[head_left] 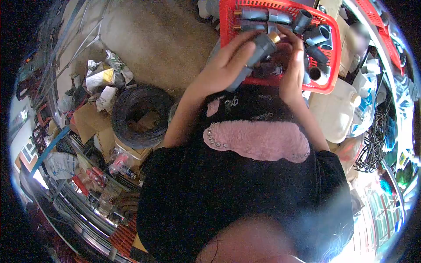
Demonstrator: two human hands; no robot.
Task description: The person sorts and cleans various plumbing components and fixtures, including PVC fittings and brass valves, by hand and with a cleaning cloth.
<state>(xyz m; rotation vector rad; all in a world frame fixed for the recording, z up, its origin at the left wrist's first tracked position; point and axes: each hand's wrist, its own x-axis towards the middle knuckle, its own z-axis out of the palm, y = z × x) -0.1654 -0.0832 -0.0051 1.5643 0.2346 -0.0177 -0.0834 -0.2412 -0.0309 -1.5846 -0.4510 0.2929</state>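
A dark grey plastic pipe fitting [262, 47] with a brass threaded end is in my left hand [228, 65]. My left fingers and thumb wrap round its body, and it tilts with the brass end up and to the right. My right hand [294, 65] curls in from the other side, its fingertips at the brass end. The palm side of the right hand is partly in shadow. Just beyond and below both hands, a red plastic basket [334, 57] holds several similar grey fittings [255, 14], some with brass ends.
Left of me lies a coil of black pipe [125, 125] near cardboard [94, 127] and crumpled packaging [105, 79]. A whitish plastic jug [331, 111] stands right of the basket, with black metal hooks [372, 151] farther right. Concrete floor [153, 39] shows ahead on the left.
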